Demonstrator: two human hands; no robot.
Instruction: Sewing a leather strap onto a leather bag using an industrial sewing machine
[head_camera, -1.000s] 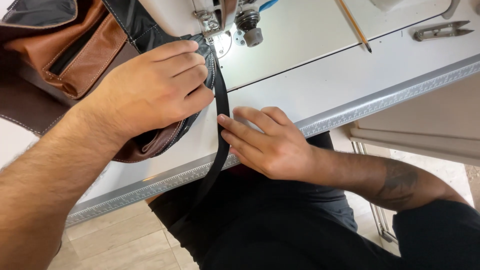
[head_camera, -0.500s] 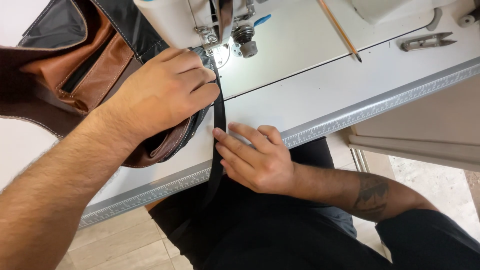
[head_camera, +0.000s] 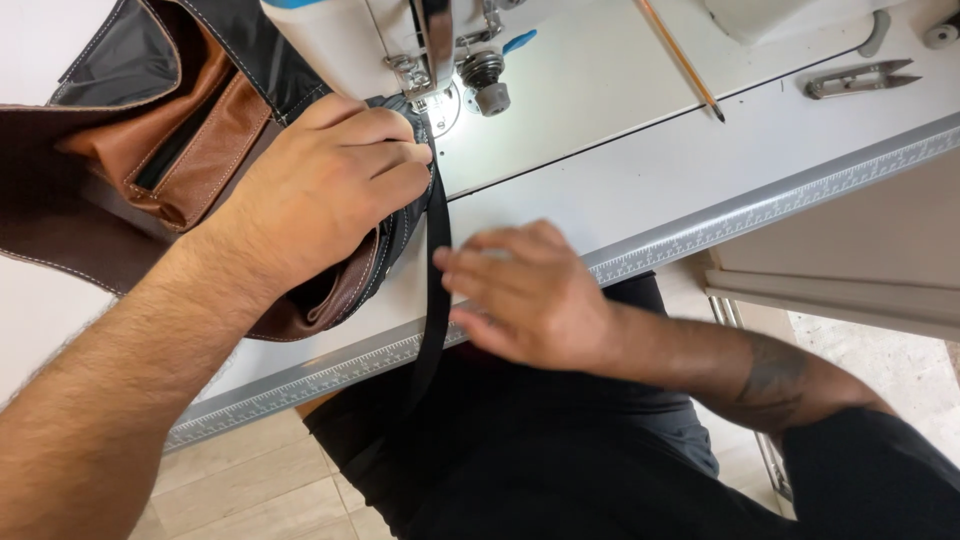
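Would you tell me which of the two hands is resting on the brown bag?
The left hand: it presses the bag beside the needle, while the right hand lies by the black strap.

I am pressing my left hand (head_camera: 320, 195) on a brown leather bag (head_camera: 150, 190), its grain looking smooth with a soft sheen, pale stitching running along the edges and a matt black cloth lining (head_camera: 130, 60) showing inside. My right hand (head_camera: 525, 295) is lying by the black woven strap (head_camera: 437, 270), which is looking flat and matt. The sewing machine (head_camera: 440, 60) is gleaming with polished metal parts under its lamp. The table (head_camera: 620, 190) is looking like smooth white laminate, edged with a metal ruler strip (head_camera: 760, 210). A wooden pencil (head_camera: 680, 55) and steel thread snips (head_camera: 860, 78) are lying there.
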